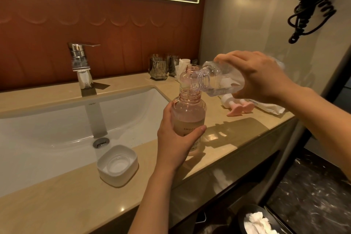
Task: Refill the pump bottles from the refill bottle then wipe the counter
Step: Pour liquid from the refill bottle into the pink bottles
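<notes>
Our right hand (pixel 260 76) grips the clear plastic refill bottle (pixel 218 80) nearly level, mouth seemingly touching the upright pink translucent pump bottle (pixel 188 114) held in our left hand (pixel 176 144).

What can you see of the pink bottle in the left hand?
The pink bottle is see-through pink plastic, round, with rounded shoulders and a threaded neck, its pump off. It stands upright near the counter front edge, partly filled with pale liquid. Dark print starting SMOO is partly covered. The left hand grips its lower half, thumb across the front. The tilted refill bottle, held by the right hand, pours a thin stream into its open mouth.
</notes>
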{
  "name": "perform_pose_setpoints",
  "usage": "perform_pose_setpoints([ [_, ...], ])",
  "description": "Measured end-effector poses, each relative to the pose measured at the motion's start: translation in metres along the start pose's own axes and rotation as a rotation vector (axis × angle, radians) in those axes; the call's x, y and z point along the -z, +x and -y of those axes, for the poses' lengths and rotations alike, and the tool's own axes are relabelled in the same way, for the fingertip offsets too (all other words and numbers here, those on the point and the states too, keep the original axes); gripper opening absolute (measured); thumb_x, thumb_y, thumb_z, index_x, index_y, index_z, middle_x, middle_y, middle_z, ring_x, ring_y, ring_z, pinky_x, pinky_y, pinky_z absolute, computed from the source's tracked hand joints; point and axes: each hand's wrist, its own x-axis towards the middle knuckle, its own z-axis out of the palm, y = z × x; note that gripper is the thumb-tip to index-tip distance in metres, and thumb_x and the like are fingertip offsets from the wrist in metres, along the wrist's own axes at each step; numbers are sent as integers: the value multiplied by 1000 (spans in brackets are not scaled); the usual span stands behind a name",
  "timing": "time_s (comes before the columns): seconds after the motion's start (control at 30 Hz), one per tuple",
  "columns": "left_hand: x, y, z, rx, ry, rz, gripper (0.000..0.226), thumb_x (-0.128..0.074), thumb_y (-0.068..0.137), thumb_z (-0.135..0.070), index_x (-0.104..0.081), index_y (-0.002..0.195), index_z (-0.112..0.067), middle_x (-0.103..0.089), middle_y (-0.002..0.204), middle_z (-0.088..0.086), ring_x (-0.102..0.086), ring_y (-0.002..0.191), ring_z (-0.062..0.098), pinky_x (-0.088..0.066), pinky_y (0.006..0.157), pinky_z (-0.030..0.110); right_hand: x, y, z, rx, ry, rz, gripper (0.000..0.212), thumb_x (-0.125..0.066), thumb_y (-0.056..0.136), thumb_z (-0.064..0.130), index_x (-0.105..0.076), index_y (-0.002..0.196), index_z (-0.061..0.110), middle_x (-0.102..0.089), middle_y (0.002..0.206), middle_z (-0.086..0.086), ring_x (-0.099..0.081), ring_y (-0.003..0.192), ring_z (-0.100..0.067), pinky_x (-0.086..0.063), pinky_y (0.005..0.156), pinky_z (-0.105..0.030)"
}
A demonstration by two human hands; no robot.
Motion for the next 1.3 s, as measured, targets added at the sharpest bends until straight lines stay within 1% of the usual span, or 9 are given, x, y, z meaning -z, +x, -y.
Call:
perform_pose_setpoints([
  [0.17,0,0,1,0,0,5,85,-85,65,-34,-32,130,-46,-48,127,-20,-49,118,4,-48,96,28,-1,1,0,4,-10,4,91,-89,51,13,-48,132,12,-58,121,-16,-57,101,-38,-45,82,-46],
  [0.27,0,0,1,-4,1,4,85,-84,65,-33,-32,132,-45,-49,128,-18,-49,119,5,-48,95,26,0,1,-1,3,-8,1,91,-89,50,13,-48,132,11,-59,121,-16,-57,100,-38,-45,81,-46],
  [0.4,0,0,1,-8,-4,-1,85,-85,65,-34,-32,129,-48,-49,127,-21,-49,117,2,-48,94,24,0,0,0,4,-3,-7,90,-89,51,11,-49,131,11,-59,120,-16,-58,100,-39,-45,81,-46],
  [0.63,0,0,1,-14,-9,-1,82,-85,65,-30,-30,121,-56,-45,119,-33,-47,111,-11,-45,90,16,1,0,1,8,-6,-11,88,-88,51,11,-50,130,10,-60,119,-16,-58,99,-39,-45,81,-46],
  [0.83,0,0,1,-20,-8,-1,83,-84,65,-31,-31,127,-49,-45,119,-33,-46,112,-10,-45,92,16,0,0,1,-3,-6,0,89,-88,52,12,-48,132,12,-59,121,-15,-57,102,-38,-45,83,-47],
  [1.0,0,0,1,-21,-6,1,81,-84,65,-33,-29,119,-58,-42,117,-37,-45,109,-13,-43,87,12,1,1,2,-4,3,1,87,-87,53,12,-49,131,12,-59,122,-15,-57,102,-38,-44,83,-46],
  [1.17,0,1,2,-28,-4,-4,82,-84,65,-33,-28,118,-59,-42,116,-38,-44,108,-16,-43,87,10,2,1,1,1,-8,3,86,-87,54,12,-49,131,12,-59,122,-15,-57,102,-38,-44,82,-45],
  [1.23,0,1,2,-32,-5,-4,81,-84,65,-33,-29,118,-59,-42,117,-38,-45,109,-14,-43,88,11,1,0,1,0,-10,3,86,-87,54,12,-48,132,13,-58,122,-15,-57,102,-38,-44,82,-45],
  [1.3,0,0,2,-32,-7,-4,82,-85,65,-33,-29,121,-57,-44,119,-33,-47,112,-8,-45,91,16,2,0,1,-6,-13,8,87,-87,54,12,-48,132,13,-58,122,-14,-57,102,-37,-44,82,-45],
])
